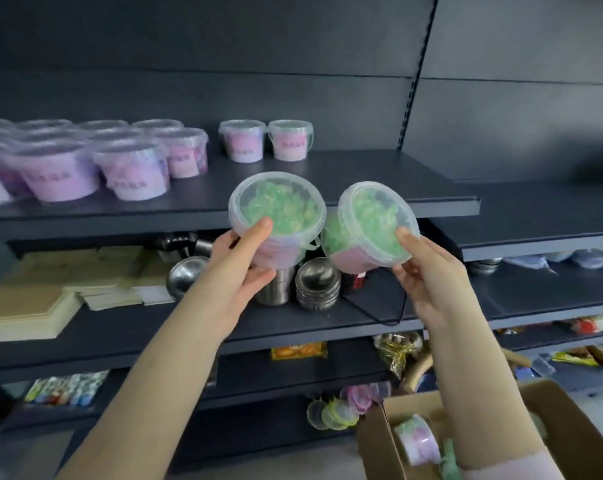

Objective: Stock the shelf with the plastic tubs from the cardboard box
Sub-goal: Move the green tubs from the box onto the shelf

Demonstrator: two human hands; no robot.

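Head view: left hand point(239, 261) grips plastic tub point(276, 209), thumb on lid rim, fingers under base. Right hand point(428, 275) grips second tub point(373, 223) same way. Both tubs mid-frame, in air before front edge of top shelf point(355, 181), tilted, lids toward camera, close side by side. Bare shelf stretch lies up and beyond both hands, right of two standing tubs point(266, 140); left-hand tub nearer it. Tubs clear, round, green contents, pink label, thin handle. Cardboard box point(379, 441) lower right, more tubs inside.
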